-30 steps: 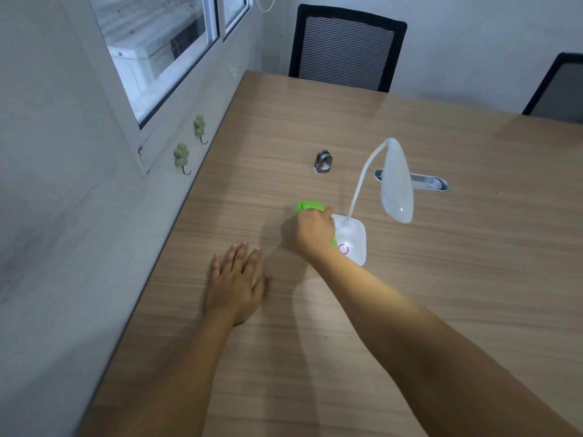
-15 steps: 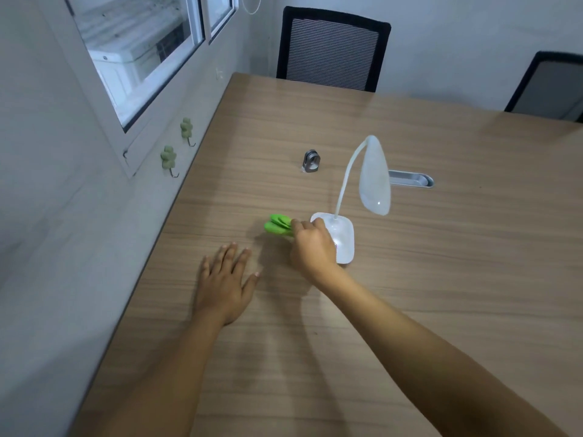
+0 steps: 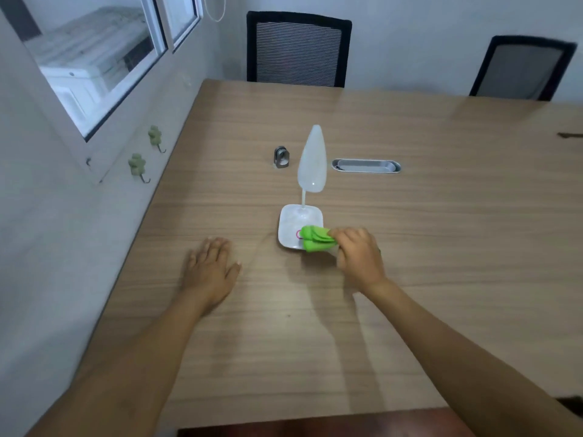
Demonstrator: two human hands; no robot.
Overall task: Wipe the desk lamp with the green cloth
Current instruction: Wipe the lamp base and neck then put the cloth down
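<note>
My right hand (image 3: 359,258) clenches the green cloth (image 3: 315,238) on the lamp base (image 3: 293,223)'s near-right corner; neck and head rise beyond; left hand (image 3: 209,266) flat, released.

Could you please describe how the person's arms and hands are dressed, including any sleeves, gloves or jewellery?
Both forearms are bare to the frame's edge, with no sleeves showing. The left hand and right hand wear no gloves. No watch or bracelet shows at either wrist; rings cannot be made out.

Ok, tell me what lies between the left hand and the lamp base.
Only bare desk. In the head view, the left hand lies flat on the wood, apart from the lamp base; the cloth is on the base's other side, in the right hand.
</note>
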